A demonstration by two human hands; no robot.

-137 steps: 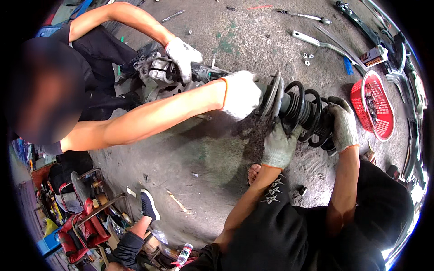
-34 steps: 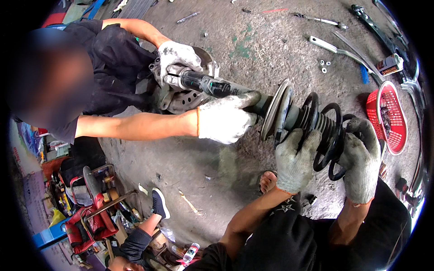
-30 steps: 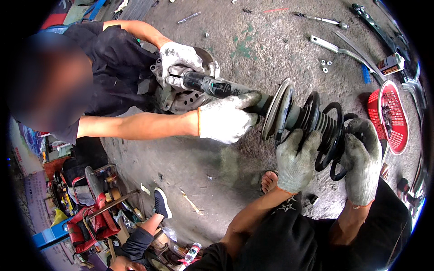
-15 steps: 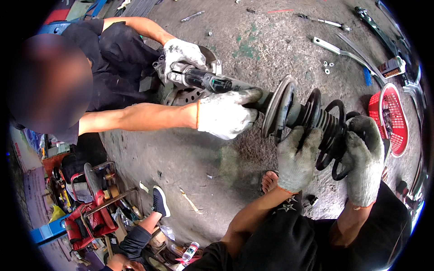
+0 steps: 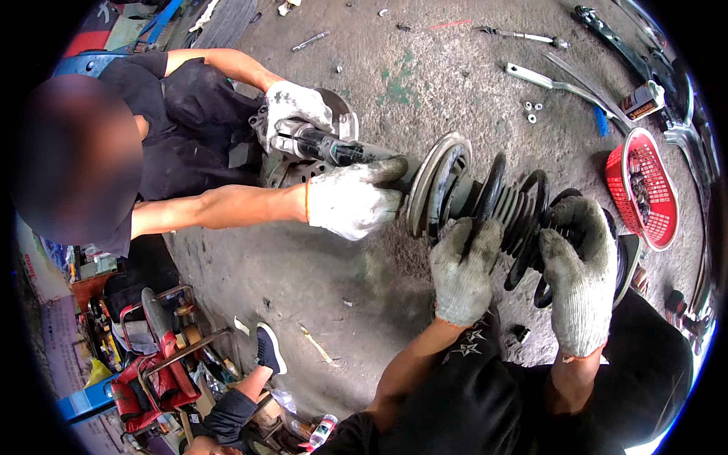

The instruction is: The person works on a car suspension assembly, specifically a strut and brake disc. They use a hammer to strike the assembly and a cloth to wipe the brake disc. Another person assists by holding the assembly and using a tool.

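Observation:
A strut assembly with a black coil spring (image 5: pixel 520 267) lies held sideways above the floor. My left hand (image 5: pixel 464 274), in a dirty white knit glove, is closed around the spring close to the round metal spring seat (image 5: pixel 432 189). Around the spring's right end my right hand (image 5: pixel 582 277), gloved alike, has its fingers wrapped. A ribbed dust boot (image 5: pixel 513 216) shows inside the coils. The co-worker's gloved hand (image 5: pixel 356 199) grips the strut body left of the seat. Their other glove (image 5: pixel 296 114) holds the dark tube's far end, beside a metal hub part (image 5: pixel 345 125).
A red plastic basket (image 5: pixel 628 199) of small parts stands at the right. Beyond it lie a can (image 5: pixel 642 101), long metal bars (image 5: pixel 557 82) and several nuts (image 5: pixel 532 112). A red metal-framed cart (image 5: pixel 155 375) and a person's shoe (image 5: pixel 269 349) are at lower left.
The strut, my two hands and the co-worker's hands appear farther left in view, as does the floor clutter. Both my hands still grip the spring.

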